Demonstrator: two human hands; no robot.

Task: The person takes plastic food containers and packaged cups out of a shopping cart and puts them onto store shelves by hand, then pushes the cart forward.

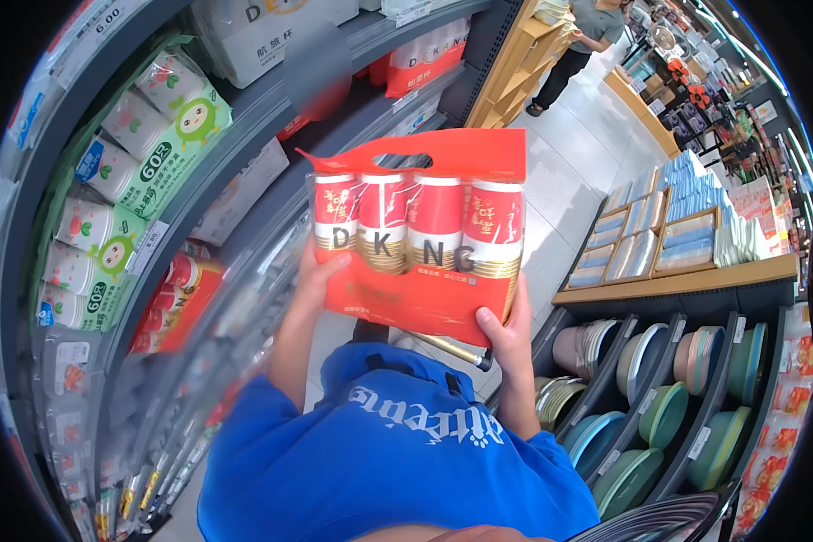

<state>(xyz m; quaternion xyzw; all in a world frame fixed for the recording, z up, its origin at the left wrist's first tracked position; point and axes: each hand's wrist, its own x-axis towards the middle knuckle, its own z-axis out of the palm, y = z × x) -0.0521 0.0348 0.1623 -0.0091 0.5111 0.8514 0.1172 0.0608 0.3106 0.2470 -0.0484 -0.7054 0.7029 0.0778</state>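
Observation:
A red pack of paper cups (406, 294) is held up in front of my body, with stacks of red, white and gold cups showing through its clear windows. Its top edge has a handle slot. My left hand (314, 275) grips the left side, thumb on the front face. My right hand (506, 330) grips the lower right corner, its thumb also on the front. The fingers behind the pack are hidden.
Shelves on the left hold green cup packs (167, 135) and red packs (179, 298). At right are a rack of basins (664, 415) and a display of folded goods (664, 226). A person (587, 41) stands in the aisle (574, 135) beyond a wooden shelf (506, 68).

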